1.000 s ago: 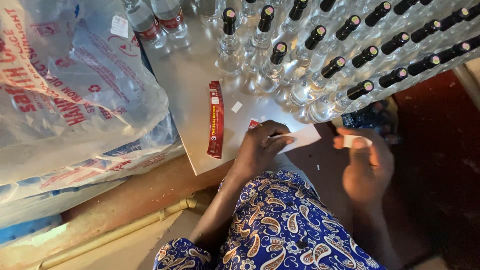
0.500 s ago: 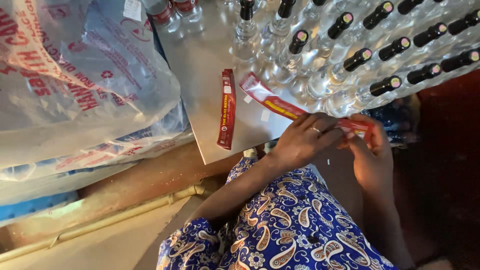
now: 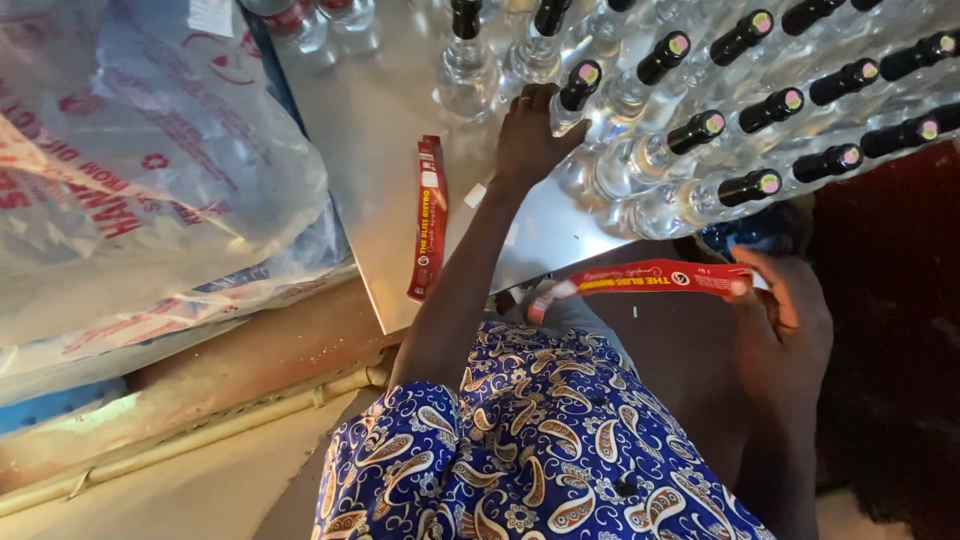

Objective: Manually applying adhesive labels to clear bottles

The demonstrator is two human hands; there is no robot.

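My left hand (image 3: pixel 524 135) reaches across the metal table (image 3: pixel 385 110) and closes around a clear glass bottle with a black cap (image 3: pixel 574 95) in the front row. My right hand (image 3: pixel 785 300) stays off the table's near edge and pinches one end of a long red label strip (image 3: pixel 645 277), which stretches leftward over my lap. A second red label strip (image 3: pixel 427 218) lies flat on the table beside my left forearm.
Several clear black-capped bottles (image 3: pixel 760 110) crowd the table's right side. A large printed plastic bag (image 3: pixel 150 170) bulges at the left. Small white paper scraps (image 3: pixel 475 195) lie on the table. A pipe (image 3: pixel 220 445) runs along the floor.
My left hand let go of the red strip and moved up to a bottle. My right hand now holds the strip alone, lower and stretched out flat.
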